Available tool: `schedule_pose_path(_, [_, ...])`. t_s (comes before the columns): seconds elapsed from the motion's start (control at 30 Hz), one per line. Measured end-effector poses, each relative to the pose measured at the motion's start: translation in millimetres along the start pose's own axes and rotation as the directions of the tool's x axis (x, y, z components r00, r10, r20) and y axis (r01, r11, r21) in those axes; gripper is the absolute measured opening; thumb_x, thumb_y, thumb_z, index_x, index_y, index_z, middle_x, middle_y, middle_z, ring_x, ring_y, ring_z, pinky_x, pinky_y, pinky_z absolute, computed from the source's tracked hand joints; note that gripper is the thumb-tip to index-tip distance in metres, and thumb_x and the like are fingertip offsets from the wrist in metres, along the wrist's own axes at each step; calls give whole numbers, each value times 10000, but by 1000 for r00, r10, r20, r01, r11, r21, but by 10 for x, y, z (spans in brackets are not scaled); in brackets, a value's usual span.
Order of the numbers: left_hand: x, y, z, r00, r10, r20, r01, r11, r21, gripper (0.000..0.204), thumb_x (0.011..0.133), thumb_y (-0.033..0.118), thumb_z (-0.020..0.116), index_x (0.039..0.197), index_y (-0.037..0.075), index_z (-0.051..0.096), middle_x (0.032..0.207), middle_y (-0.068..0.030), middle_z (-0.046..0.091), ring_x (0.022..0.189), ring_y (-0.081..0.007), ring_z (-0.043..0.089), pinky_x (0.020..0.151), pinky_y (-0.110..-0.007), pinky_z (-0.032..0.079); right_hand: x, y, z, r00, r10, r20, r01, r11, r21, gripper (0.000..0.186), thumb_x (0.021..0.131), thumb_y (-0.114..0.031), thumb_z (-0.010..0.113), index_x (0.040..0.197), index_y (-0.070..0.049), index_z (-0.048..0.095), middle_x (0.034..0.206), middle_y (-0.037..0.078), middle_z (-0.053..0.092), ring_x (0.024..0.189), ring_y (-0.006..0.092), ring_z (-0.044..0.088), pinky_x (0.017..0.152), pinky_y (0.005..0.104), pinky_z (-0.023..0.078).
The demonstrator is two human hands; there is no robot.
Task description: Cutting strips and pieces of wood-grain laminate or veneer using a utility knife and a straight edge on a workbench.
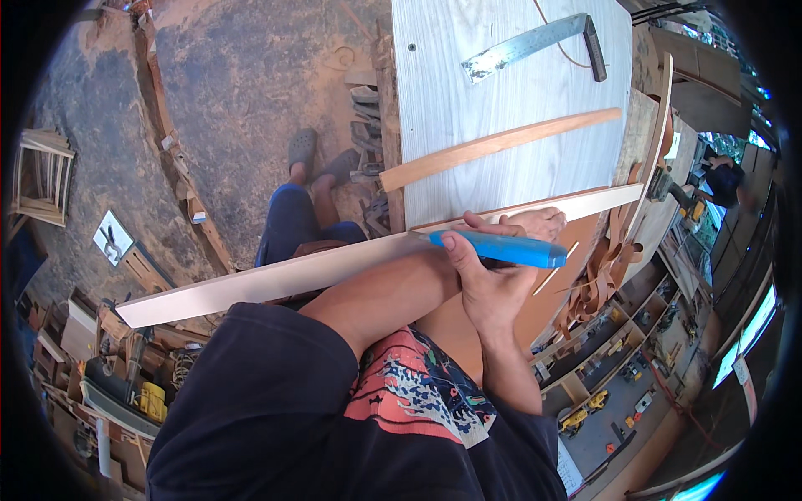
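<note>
My right hand (489, 296) is closed around a blue-handled tool that looks like a utility knife (510, 249), its thumb along the handle. The knife's narrow end points left and meets the edge of a long pale wooden board (251, 280), which lies slantwise across my front. My left forearm passes beneath the knife. Beyond it, my left hand (539, 221) rests on the board with fingers curled at its edge, partly hidden by the right hand and knife. A thin brown strip shows along the board's far side.
A light grey worktop (501, 100) holds a slim wooden strip (501, 148) and a wide metal blade (535, 48) with a dark angled handle. Curled brown shavings (597, 280) hang at the right, near a cordless drill (675, 194). Another person (723, 179) is at the far right.
</note>
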State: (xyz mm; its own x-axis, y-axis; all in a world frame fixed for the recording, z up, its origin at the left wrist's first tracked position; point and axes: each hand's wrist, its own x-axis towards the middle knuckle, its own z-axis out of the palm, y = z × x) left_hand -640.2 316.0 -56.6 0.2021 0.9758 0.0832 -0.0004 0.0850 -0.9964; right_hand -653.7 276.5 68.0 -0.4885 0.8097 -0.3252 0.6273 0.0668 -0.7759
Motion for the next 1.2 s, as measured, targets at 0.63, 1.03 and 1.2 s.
schedule_pose_path(0.63, [30, -71, -8, 969, -199, -148, -4, 584, -812, 720, 1017, 360, 583, 1521, -97, 348, 1549, -184, 460, 1497, -272, 377, 1266, -365, 294, 148, -203, -87, 998, 52, 32, -52, 999, 5, 446, 827, -121, 916, 1099, 112, 650, 958, 153, 752, 867, 185, 714, 811, 309, 590])
schedule_pose_path(1.03, [-6, -112, 73, 980, -158, -117, -76, 247, -966, 639, 984, 292, 599, 1472, -75, 413, 1503, -180, 498, 1462, -275, 411, 1226, -374, 331, 256, -188, -200, 994, 109, 26, -104, 985, -140, 520, 785, -282, 955, 1010, 124, 720, 907, 170, 743, 917, 268, 695, 859, 387, 571])
schedule_pose_path(1.2, [-190, -135, 66, 986, -127, -108, -99, 76, -992, 604, 969, 262, 606, 1450, -65, 442, 1482, -178, 515, 1446, -277, 426, 1207, -378, 348, 315, -116, -222, 982, 187, 36, -187, 982, 4, 376, 791, -149, 947, 942, 82, 691, 892, 113, 716, 796, 180, 672, 726, 304, 567])
